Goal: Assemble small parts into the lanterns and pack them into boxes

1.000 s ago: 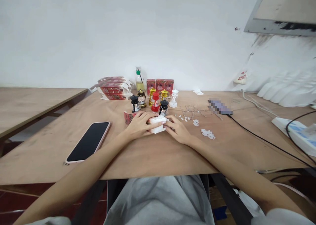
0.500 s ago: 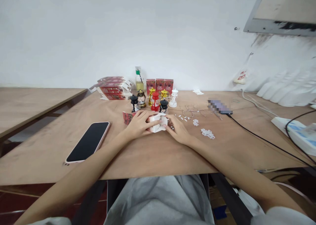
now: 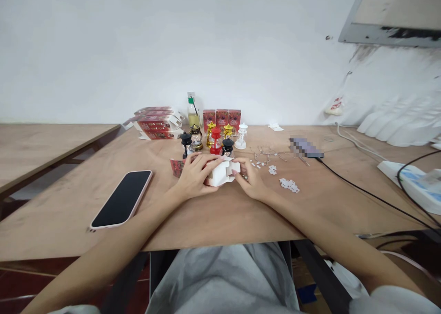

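Note:
Both my hands meet at a small white cardboard box (image 3: 222,173) lying on the wooden table (image 3: 220,217). My left hand (image 3: 195,176) wraps over its left side with curled fingers. My right hand (image 3: 250,180) pinches the box's open white end flap. The red printed side of the box (image 3: 177,166) sticks out to the left of my left hand. Just behind the box stands a cluster of small toy lanterns (image 3: 215,140) in black, gold, red and white.
A pink-cased phone (image 3: 120,198) lies screen up at the left. Flat red cartons (image 3: 156,122), a bottle (image 3: 193,111) and upright red boxes (image 3: 222,117) stand at the back. Small white pieces (image 3: 288,185) and wire bits lie right. A black cable (image 3: 365,192) and power strip (image 3: 409,185) are far right.
The white box has been tipped up and its end flap has come open under my right fingers; both hands stayed in place.

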The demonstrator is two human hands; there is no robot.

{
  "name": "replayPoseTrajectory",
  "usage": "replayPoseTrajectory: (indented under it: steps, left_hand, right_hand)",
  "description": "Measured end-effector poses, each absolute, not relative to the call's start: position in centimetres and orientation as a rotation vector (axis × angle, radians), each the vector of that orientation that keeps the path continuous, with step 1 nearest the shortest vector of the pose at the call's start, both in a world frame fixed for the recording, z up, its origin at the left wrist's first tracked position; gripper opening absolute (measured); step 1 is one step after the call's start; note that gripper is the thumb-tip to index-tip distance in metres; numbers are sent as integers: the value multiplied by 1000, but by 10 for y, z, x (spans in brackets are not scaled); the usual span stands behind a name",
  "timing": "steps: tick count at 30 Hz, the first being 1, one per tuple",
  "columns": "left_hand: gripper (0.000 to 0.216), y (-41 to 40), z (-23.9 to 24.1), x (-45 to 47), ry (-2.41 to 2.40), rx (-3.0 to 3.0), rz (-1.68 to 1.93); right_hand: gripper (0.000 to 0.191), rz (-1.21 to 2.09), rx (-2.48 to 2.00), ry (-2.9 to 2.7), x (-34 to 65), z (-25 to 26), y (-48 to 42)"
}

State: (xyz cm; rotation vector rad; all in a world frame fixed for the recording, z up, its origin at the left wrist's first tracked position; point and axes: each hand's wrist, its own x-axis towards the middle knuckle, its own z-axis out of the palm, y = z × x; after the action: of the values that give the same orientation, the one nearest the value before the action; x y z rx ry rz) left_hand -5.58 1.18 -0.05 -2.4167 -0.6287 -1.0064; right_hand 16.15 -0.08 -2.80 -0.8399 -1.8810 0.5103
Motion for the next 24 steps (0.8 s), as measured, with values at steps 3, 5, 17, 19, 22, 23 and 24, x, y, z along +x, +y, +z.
replayPoseTrajectory:
  steps: [3,5,17,19,22,23,24]
  left_hand:
    - [69,9,0,-53,-676,-2414,-997]
    - [66,8,0,-53,-680,-2406,-1004]
    - [38,13,-1,-56,-577,-2400,-989]
    - [44,13,-2,-56,-593,-2395,-987]
    - [62,11,-2,-56,-618,-2399,-1029]
    - [67,10,-3,-55,-634,-2408,-1040]
    - [68,9,-3,-55,-654,-2418,-1042]
  right_hand:
    - [25,738,-794,-1770,160,-28,0]
    - [27,857,-767,-1711,158,-27,1]
    - [29,1047,-704,-1609,158,-28,7]
    - [28,1027,-707,-1626,158,-27,6]
    - [28,1002,-728,-1646,158,-26,3]
    - [28,1001,-733,-1655,159,-25,2]
    - [29,1006,-728,-1668,159,-25,1]
